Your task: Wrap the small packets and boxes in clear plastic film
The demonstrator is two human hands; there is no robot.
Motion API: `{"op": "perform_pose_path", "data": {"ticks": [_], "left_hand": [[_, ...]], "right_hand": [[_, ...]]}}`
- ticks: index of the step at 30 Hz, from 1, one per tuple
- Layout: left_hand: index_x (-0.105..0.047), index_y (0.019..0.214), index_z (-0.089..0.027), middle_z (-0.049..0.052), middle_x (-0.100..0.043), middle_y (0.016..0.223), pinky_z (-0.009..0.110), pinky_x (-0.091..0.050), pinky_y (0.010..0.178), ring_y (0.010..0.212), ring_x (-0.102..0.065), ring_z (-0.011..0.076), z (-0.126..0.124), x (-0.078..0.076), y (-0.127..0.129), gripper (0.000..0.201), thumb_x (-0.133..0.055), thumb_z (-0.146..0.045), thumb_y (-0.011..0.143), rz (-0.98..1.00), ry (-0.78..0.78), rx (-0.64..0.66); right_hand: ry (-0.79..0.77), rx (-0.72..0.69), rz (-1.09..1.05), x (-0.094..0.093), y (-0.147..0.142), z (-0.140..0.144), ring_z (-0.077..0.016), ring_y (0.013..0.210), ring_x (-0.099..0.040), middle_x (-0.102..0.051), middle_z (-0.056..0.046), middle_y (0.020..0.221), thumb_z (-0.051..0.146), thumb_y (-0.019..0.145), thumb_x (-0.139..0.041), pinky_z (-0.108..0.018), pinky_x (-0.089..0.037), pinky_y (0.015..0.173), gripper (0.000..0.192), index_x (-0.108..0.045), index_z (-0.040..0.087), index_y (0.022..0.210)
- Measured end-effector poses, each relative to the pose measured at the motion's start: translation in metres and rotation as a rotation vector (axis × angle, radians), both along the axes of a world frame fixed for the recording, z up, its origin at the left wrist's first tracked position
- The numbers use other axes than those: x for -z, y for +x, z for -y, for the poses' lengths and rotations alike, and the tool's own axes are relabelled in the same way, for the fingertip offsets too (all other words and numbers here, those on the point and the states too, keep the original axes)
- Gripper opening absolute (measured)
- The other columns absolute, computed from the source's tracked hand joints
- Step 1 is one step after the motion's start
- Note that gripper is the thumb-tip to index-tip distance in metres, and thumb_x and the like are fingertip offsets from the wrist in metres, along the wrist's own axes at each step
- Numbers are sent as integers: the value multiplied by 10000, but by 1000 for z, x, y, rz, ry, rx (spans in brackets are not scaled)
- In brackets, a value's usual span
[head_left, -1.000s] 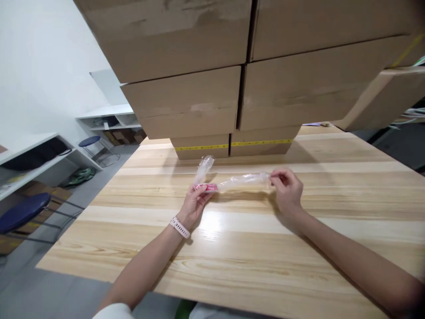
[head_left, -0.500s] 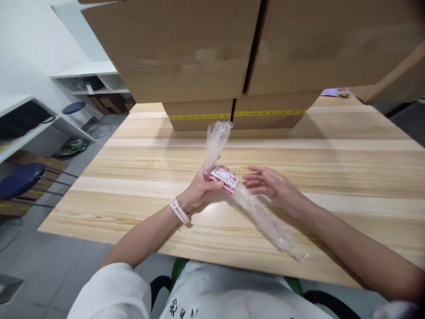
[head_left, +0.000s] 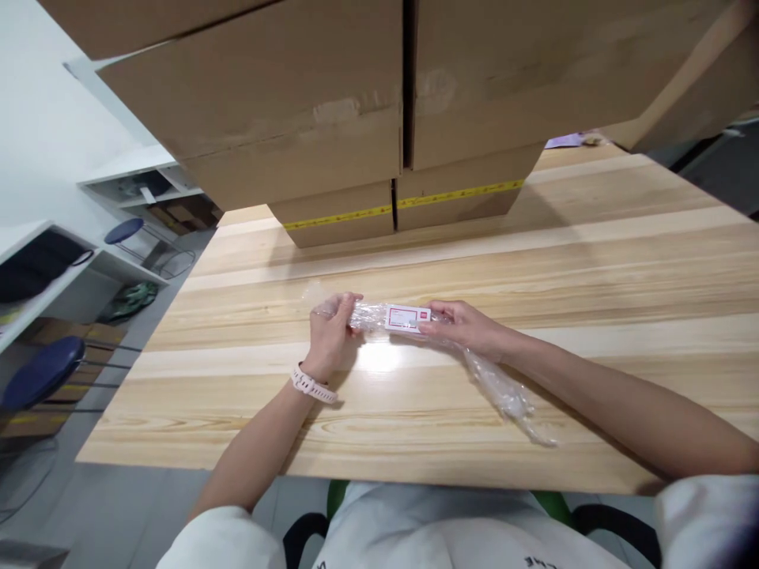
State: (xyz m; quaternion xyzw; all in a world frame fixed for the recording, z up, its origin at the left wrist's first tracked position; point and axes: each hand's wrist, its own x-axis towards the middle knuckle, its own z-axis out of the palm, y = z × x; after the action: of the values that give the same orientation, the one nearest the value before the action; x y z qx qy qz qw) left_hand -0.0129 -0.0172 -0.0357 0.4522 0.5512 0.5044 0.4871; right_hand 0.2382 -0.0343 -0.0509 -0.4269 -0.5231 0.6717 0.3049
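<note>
Head view: both hands meet at the middle of the desk. Left hand is closed around 1 end of a clear plastic wrap, fingers curled over it. Right hand pinches the other side, thumb and fingers pressed on a small white-and-red box lying between the 2 hands. Loose wrap trails from the right hand toward the desk's near edge. Cardboard boxes are stacked along the far edge.
</note>
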Motion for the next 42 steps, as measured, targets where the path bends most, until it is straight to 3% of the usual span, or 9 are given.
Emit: {"op": "perform_pose_path", "data": {"ticks": [5,12,20,25,27,31,33,36,42], "left_hand": [[-633,631,-173,-42,-454,461,220,-246,398,393,-360,73,-2,-7,-5,438,-777,-537,827,-24,-31,-89],[-730,761,-129,-45,-489,443,194,-195,381,378,-360,56,-10,-7,-13,432,-829,-549,730,35,-95,-150],[-732,859,-149,-68,-497,503,197,-242,406,405,-367,61,-23,-3,-29,306,-765,-448,804,35,-4,-306],[-662,1005,-184,14,-697,902,248,-519,763,795,-649,114,-30,-5,-39,149,-661,-291,902,-115,536,-579],[-670,1037,-196,39,-712,994,317,-530,885,931,-672,153,-21,-6,-33,127,-626,-270,943,-303,678,-429],[-682,1207,-241,92,-727,1207,452,-515,1005,1144,-643,256,2,1,-12,288,-703,-324,931,-674,643,316],[-611,1366,-264,102,-699,1319,541,-424,1124,1235,-597,296,8,8,-4,510,-767,-334,886,-776,597,558],[-529,1462,-256,88,-718,1281,612,-296,1191,1173,-608,301,8,16,-1,649,-784,-297,867,-877,544,659],[-591,1378,-203,107,-673,1116,450,-488,930,1041,-584,278,10,17,-1,475,-704,-261,921,-940,679,551]], "right_hand": [[54,-122,108,-17,16,-6,-248,1035,-697,-757,-97,1137,521,845,-777,-370,-529,920,435,-722,186,1116],[146,-121,211,-17,31,-13,-248,1023,-709,-756,-95,1171,513,886,-727,-333,-538,840,382,-712,210,1118],[1005,30,839,-28,22,0,-174,709,-640,-775,-60,1096,318,1017,-528,-282,-369,589,244,-694,224,1168],[1279,-62,1029,-8,-3,17,-169,763,-629,-715,-93,1288,174,1040,-433,-295,-374,615,300,-712,217,1143],[1191,-147,996,-8,-7,18,-193,860,-642,-705,-108,1269,195,1049,-436,-306,-421,687,277,-703,207,1125],[953,-384,761,-26,5,12,-268,1146,-590,-662,-104,1306,468,988,-622,-379,-451,942,357,-659,234,1255],[865,-415,729,-35,15,6,-297,1185,-563,-664,-109,1291,589,937,-653,-407,-426,989,517,-642,244,1322],[768,-372,834,-41,26,-2,-305,1096,-596,-703,-110,1190,585,938,-632,-376,-416,909,566,-620,250,1394],[752,-322,981,-43,22,-2,-198,839,-618,-733,-43,1003,241,925,-606,-279,-315,673,194,-714,229,1086]]}}
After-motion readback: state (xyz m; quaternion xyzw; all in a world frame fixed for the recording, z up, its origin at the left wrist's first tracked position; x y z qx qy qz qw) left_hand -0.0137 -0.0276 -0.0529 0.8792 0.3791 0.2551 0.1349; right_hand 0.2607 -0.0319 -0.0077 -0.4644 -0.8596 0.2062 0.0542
